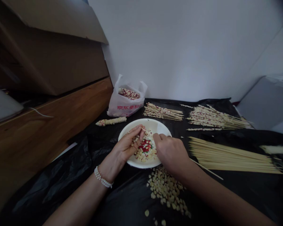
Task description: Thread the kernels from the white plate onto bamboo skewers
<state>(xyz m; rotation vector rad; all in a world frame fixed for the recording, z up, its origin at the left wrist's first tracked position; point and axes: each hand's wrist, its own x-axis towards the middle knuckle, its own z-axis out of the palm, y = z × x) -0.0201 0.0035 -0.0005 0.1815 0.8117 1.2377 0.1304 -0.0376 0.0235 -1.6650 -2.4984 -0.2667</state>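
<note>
A white bowl (129,160) with a red flower pattern holds loose corn kernels (145,154). Over its left side is my left hand (129,141), palm turned up, its fingertips pinched near the tip of a thin stick (145,130); some kernels lie against its fingers. My right hand (171,150) is closed, knuckles up, over the bowl's right side. The stick runs between the hands and comes out beyond my right hand, toward the lower right. What the right fingertips touch is hidden behind the hand.
Bare sticks (231,157) lie at the right. Behind are kernel-covered sticks (207,116), a smaller bunch (161,111), a bag of corn (127,105) and a partly stripped cob (112,121). Flat pale pieces (167,188) are scattered in front. A cardboard box (61,56) stands left.
</note>
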